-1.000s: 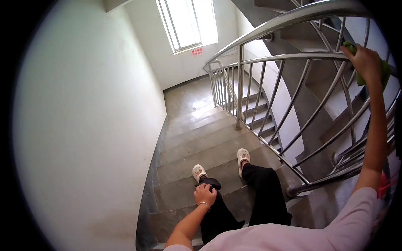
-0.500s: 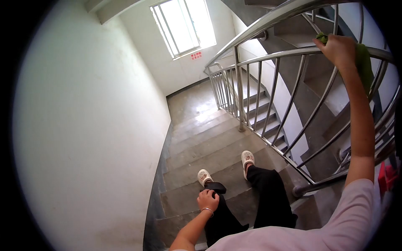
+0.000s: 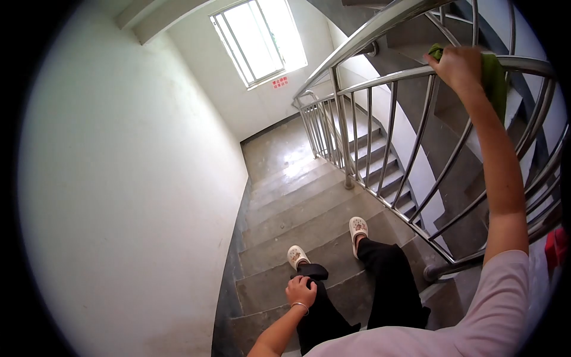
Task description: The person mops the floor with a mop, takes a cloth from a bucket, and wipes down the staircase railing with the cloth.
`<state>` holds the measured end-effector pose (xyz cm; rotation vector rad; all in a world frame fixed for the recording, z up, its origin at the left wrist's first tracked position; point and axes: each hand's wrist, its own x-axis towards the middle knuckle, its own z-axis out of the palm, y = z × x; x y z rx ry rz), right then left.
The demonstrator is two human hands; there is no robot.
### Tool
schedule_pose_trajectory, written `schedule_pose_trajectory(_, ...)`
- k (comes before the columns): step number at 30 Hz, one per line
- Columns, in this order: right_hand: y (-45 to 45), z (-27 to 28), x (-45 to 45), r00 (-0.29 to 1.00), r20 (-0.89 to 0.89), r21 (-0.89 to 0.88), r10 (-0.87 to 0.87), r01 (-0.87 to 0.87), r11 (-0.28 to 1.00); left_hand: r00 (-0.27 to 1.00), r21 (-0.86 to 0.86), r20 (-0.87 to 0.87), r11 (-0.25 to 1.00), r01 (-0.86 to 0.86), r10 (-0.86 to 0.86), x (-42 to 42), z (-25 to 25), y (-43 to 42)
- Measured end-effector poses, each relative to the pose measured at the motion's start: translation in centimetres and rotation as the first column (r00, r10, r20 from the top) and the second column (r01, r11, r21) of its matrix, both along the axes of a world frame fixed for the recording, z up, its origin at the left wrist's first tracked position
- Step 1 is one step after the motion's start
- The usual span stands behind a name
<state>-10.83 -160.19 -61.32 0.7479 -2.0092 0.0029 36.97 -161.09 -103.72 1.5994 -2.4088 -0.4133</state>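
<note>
At the upper right, my right hand (image 3: 461,66) is closed round a green cloth (image 3: 492,86) and presses it onto the top of the metal handrail (image 3: 410,74). The cloth's loose end hangs down behind the wrist, and part of it is hidden under the palm. My left hand (image 3: 301,291), with a thin bracelet at the wrist, lies over my left knee in black trousers (image 3: 389,285). Its fingers are slightly bent and apart, and nothing shows in them.
Concrete steps (image 3: 285,221) lead down to a landing (image 3: 279,149) below a bright window (image 3: 256,41). A white wall (image 3: 131,196) borders the left. Metal balusters (image 3: 389,131) line the right. My light clogs (image 3: 358,227) rest on the steps. Something red (image 3: 554,249) is at the right edge.
My right hand has slid the green cloth a little leftward along the handrail. My left hand stays on the knee; the whole view has shifted slightly.
</note>
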Motion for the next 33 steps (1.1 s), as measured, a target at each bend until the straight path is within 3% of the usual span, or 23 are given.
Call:
schedule_pose_trajectory(4,-0.7,-0.4,-0.5,1.000,0.009,0.024,-0.006,0.006,1.000,1.000,0.007,-0.009,1.000,-0.001,0.001,-0.1,0.1,-0.1)
schedule_pose_trajectory(7,-1.0,-0.9,-0.8,1.000,0.014,0.010,0.008,-0.008,1.000,0.998,0.088,0.057,0.996,0.033,-0.039,1.0,-3.9,-1.0)
schedule_pose_trajectory(10,-1.2,-0.9,-0.5,0.999,-0.036,0.011,0.008,-0.008,1.000,0.999,0.076,0.045,0.997,0.027,-0.030,1.1,-4.3,-1.1)
schedule_pose_trajectory(15,-1.7,-1.0,-0.7,0.998,0.066,0.045,-0.012,0.009,0.999,0.998,0.083,0.051,0.996,0.031,-0.035,0.7,-3.0,-1.1)
schedule_pose_trajectory(19,-1.7,-1.2,-1.1,0.999,-0.006,0.007,0.041,-0.041,0.999,0.998,0.020,0.049,0.999,0.042,-0.043,1.2,-4.1,-0.9)
schedule_pose_trajectory(22,-1.6,-0.7,-0.3,0.992,0.122,0.071,-0.029,0.021,0.997,0.996,-0.019,0.066,0.998,0.062,-0.061,1.4,-5.1,-0.9)
schedule_pose_trajectory(25,-1.6,-0.8,-0.3,0.992,0.125,0.076,-0.027,0.017,0.997,0.997,0.068,0.072,0.997,0.024,-0.029,1.1,-4.1,-1.0)
schedule_pose_trajectory(26,-1.6,-1.0,-0.6,0.998,0.053,0.034,0.019,-0.020,0.999,0.997,0.068,0.071,0.997,0.023,-0.028,1.3,-4.4,-1.0)
schedule_pose_trajectory(28,-1.7,-1.3,-1.1,0.998,-0.023,-0.005,0.061,-0.061,0.998,0.994,-0.170,0.026,0.979,0.113,-0.110,1.5,-5.5,-1.1)
schedule_pose_trajectory(31,-1.7,-1.2,-1.0,0.998,-0.025,0.005,0.064,-0.064,0.998,0.973,-0.292,0.068,0.928,0.231,-0.221,1.5,-5.6,-1.6)
schedule_pose_trajectory(33,-1.7,-0.6,0.0,0.987,0.149,0.089,-0.061,0.048,0.995,0.962,-0.343,0.030,0.901,0.266,-0.272,1.5,-5.4,-1.7)
